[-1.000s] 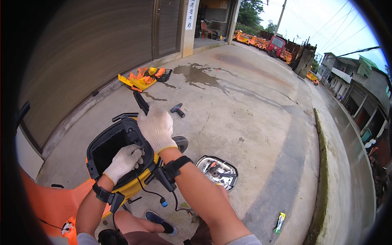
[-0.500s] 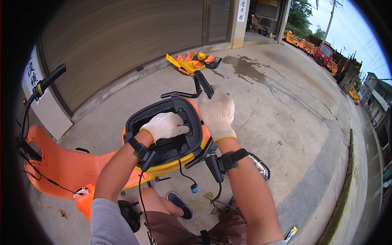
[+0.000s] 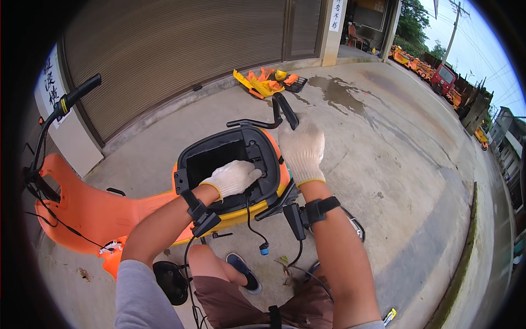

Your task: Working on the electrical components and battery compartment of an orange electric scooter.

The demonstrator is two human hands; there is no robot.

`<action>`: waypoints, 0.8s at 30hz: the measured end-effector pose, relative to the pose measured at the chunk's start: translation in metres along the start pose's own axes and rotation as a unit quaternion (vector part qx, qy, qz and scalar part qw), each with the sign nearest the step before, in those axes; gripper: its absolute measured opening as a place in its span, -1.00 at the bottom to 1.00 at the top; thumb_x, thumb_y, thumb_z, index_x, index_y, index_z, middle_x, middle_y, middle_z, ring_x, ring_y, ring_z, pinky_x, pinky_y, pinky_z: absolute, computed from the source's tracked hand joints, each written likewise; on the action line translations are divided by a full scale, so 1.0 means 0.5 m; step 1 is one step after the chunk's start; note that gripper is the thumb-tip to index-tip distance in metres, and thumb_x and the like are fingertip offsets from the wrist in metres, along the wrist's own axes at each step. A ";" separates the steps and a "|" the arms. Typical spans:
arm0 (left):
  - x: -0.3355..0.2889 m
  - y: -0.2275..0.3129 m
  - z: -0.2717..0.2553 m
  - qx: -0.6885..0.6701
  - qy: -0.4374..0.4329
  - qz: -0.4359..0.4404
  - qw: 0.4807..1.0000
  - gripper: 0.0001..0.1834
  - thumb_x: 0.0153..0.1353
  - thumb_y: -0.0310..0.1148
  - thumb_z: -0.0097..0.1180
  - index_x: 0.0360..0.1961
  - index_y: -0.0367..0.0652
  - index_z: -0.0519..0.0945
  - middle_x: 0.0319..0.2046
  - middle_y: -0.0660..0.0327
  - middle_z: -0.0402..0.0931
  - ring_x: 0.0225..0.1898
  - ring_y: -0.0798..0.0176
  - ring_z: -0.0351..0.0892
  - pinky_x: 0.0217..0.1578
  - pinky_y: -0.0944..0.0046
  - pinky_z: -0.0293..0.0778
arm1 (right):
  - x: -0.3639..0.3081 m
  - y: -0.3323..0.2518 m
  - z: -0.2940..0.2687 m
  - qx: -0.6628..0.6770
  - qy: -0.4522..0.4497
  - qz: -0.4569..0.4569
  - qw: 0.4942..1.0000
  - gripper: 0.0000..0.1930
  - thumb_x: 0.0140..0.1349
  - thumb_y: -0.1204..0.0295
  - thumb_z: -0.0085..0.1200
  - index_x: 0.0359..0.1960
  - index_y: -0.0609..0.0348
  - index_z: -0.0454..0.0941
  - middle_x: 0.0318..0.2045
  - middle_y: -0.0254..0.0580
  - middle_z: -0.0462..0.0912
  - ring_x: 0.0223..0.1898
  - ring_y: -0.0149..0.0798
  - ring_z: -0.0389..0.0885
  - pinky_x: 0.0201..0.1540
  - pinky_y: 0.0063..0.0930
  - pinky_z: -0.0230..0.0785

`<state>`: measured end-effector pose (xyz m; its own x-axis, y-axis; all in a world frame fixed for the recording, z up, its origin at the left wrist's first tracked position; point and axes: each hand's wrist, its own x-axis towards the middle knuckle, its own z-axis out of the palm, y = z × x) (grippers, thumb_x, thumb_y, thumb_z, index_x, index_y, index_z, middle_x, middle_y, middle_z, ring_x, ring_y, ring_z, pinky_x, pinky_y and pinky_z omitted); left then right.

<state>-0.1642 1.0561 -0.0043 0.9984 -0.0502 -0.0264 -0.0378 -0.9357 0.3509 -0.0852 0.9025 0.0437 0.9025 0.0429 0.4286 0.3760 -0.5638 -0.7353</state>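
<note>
An orange and yellow scooter (image 3: 143, 204) stands across in front of me, with a black-rimmed open compartment (image 3: 189, 149) at its rear. My left hand (image 3: 233, 179), in a white knit glove, is at the compartment's near right part. Its fingers are bent together beside a bolt on the inner ledge; whatever lies under the fingertips is hidden. My right hand (image 3: 304, 148), gloved alike, is closed over the black rear grab rail (image 3: 287, 112), its fingertips out of sight. A black cable (image 3: 250, 219) with a blue-ended connector (image 3: 264, 251) hangs over the compartment's near side.
At left rises the handlebar (image 3: 79, 94), with loose cables below it. Yellow and orange panels (image 3: 263, 85) lie by the roller shutter (image 3: 181, 49). A black rounded object (image 3: 170, 282) is beside my leg. A red vehicle (image 3: 442, 79) and several orange scooters stand far right.
My left hand has drawn slightly nearer to me, uncovering more of the dark interior and the ledge fittings. My right hand stays at the grab rail. The whole view has shifted slightly.
</note>
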 end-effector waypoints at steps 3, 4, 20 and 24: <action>-0.010 0.021 0.032 -0.170 -0.081 -0.155 0.970 -0.67 0.45 -0.19 -0.15 -0.23 -0.29 0.47 -0.59 0.15 0.55 -0.63 0.23 0.63 -0.65 0.26 0.54 | 0.003 0.002 0.003 -0.011 0.005 -0.003 1.000 -0.68 0.22 0.22 0.07 -0.15 0.20 0.65 -0.37 0.16 0.71 -0.25 0.18 0.71 -0.14 -0.05 0.56; -0.010 0.025 0.039 -0.212 -0.082 -0.156 0.961 -0.68 0.45 -0.23 -0.16 -0.24 -0.31 0.46 -0.58 0.13 0.55 -0.62 0.21 0.64 -0.66 0.28 0.55 | 0.003 0.003 0.004 -0.026 0.009 0.003 1.000 -0.68 0.22 0.22 0.07 -0.15 0.19 0.65 -0.37 0.15 0.71 -0.25 0.17 0.71 -0.14 -0.05 0.55; 0.012 0.029 0.030 -0.385 0.115 -0.119 0.908 -0.68 0.39 -0.16 -0.02 -0.19 -0.20 0.62 -0.48 0.29 0.55 -0.62 0.47 0.46 -0.61 0.43 0.44 | -0.004 0.007 0.003 -0.003 0.017 -0.009 1.000 -0.69 0.22 0.22 0.08 -0.17 0.18 0.65 -0.35 0.13 0.71 -0.24 0.15 0.71 -0.15 -0.06 0.56; 0.028 -0.033 -0.027 -0.235 -0.022 -0.091 0.968 -0.67 0.29 -0.19 0.06 -0.35 -0.26 0.68 -0.58 0.26 0.58 -0.60 0.45 0.46 -0.56 0.38 0.42 | -0.004 0.007 0.002 0.005 0.019 -0.013 1.000 -0.69 0.22 0.22 0.08 -0.16 0.17 0.66 -0.37 0.11 0.71 -0.25 0.15 0.71 -0.14 -0.06 0.55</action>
<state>-0.1489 1.0754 0.0025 0.9837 0.0757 -0.1632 0.1714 -0.6692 0.7231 -0.0853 0.9013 0.0398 0.8837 0.0257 0.4673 0.4013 -0.5554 -0.7284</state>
